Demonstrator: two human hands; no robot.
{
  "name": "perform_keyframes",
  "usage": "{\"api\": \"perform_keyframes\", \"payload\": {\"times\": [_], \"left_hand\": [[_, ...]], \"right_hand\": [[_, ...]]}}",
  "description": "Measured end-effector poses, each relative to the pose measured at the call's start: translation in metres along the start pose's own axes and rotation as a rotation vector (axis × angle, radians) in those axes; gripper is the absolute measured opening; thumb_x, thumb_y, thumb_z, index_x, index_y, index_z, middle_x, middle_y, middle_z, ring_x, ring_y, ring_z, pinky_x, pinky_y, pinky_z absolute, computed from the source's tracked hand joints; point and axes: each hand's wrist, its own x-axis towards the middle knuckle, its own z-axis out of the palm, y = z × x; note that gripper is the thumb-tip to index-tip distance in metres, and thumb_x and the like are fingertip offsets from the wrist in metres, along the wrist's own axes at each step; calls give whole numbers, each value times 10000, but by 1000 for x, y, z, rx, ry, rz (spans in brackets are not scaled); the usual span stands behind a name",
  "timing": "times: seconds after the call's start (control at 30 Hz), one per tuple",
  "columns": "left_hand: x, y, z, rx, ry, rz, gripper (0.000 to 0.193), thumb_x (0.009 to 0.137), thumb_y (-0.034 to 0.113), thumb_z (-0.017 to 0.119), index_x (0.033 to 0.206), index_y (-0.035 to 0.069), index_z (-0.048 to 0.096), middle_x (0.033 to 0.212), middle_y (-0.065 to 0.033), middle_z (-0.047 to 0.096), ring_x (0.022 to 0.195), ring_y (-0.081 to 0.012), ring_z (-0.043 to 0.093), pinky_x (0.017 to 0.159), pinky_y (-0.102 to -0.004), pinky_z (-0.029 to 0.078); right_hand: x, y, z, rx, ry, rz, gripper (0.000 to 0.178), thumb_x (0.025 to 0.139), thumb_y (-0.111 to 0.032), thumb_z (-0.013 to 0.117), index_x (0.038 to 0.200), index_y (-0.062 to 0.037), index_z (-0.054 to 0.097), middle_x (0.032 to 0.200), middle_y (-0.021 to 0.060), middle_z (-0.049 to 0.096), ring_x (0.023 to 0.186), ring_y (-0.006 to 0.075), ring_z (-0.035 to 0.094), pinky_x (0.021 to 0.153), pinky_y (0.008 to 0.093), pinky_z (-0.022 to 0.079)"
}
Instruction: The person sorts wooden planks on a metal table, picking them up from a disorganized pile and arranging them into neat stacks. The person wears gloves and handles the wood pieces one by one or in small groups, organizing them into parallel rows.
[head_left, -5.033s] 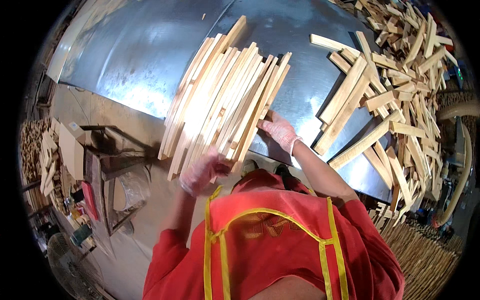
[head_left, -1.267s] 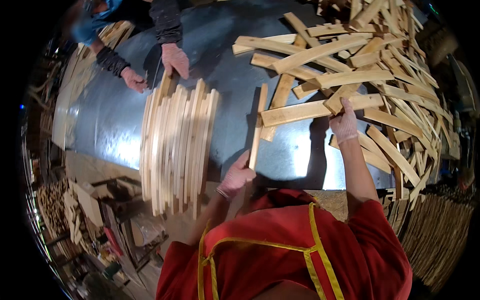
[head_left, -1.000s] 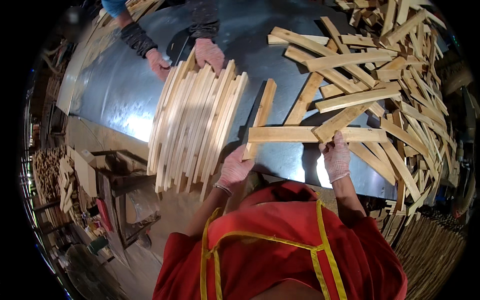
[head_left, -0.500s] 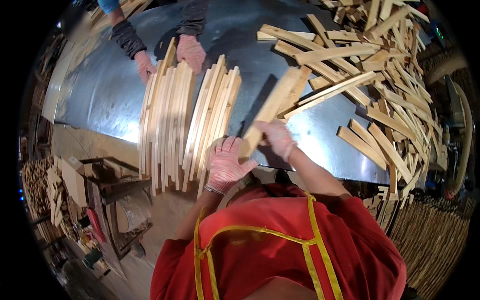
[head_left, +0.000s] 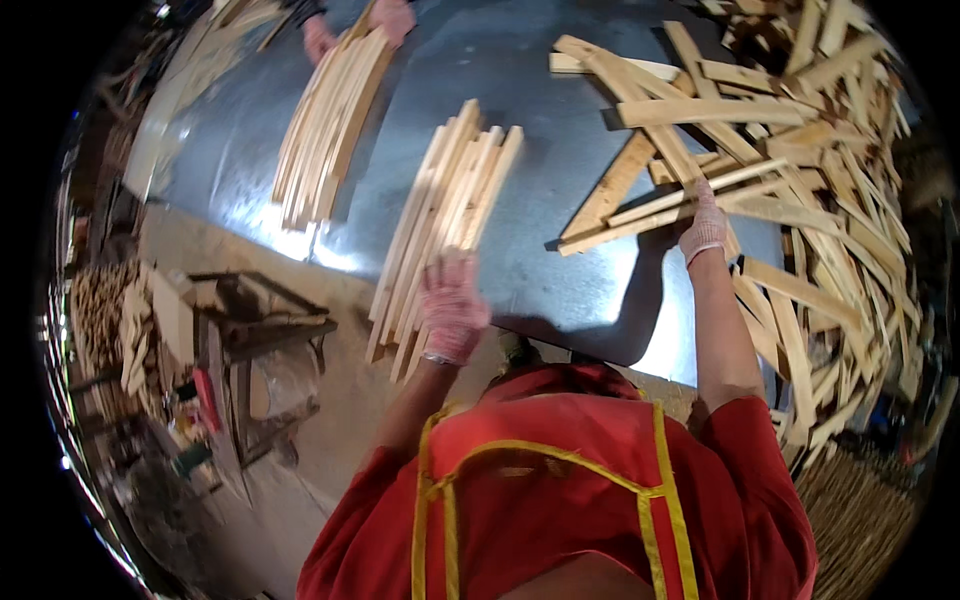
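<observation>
My left hand (head_left: 453, 305), in a pink-and-white knit glove, lies with fingers stretched out against the near ends of a bundle of wooden slats (head_left: 445, 205). These slats stand on edge, side by side, their near ends jutting past the table edge. Over on the right, my gloved right hand (head_left: 706, 225) reaches into a loose heap, fingers closed at a wooden slat (head_left: 668, 150); its fingertips are partly hidden. Two thin slats (head_left: 650, 215) lie beside that hand. Both forearms come up from my red sleeves.
A metal-topped table (head_left: 560, 300) bears everything. At the far left, a co-worker's gloved hands (head_left: 390, 18) hold another bundle of slats (head_left: 335, 125). The large jumbled heap (head_left: 850, 200) fills the right side. A wooden stand (head_left: 235, 340) stands on the floor at left.
My right hand has left the wide slat near the bundle and moved right to the heap. The co-worker's bundle has slid away from mine, toward the far left. My left hand has flattened at my bundle.
</observation>
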Motion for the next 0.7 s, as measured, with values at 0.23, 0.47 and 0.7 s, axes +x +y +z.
{"api": "perform_keyframes", "payload": {"times": [0.23, 0.47, 0.7], "left_hand": [[-1, 40, -42, -482, -102, 19, 871, 827, 508, 742, 1532, 74, 471, 1538, -212, 457, 1409, -423, 452, 1204, -522, 342], [-13, 31, -8, -1122, -543, -220, 816, 853, 468, 715, 1486, 18, 467, 1412, -265, 575, 1320, -430, 558, 1110, -440, 456], [-29, -23, -35, -882, -755, -243, 464, 912, 355, 607, 1231, 19, 605, 1173, -234, 694, 1132, -448, 640, 979, -487, 519]], "right_hand": [[-84, 64, -6, -163, -546, -122, 342, 953, -151, 691, 1235, 2, 575, 1048, 81, 613, 967, 210, 632, 852, 361, 547], [-206, 133, 45, -351, -484, 176, 831, 993, -279, 730, 1637, -15, 276, 1366, 183, 604, 1182, 261, 602, 998, 386, 521], [-204, 146, 92, -1173, -645, -142, 624, 1044, -491, 576, 1374, 38, 601, 1357, 250, 665, 1266, 384, 617, 1070, 427, 456]]}}
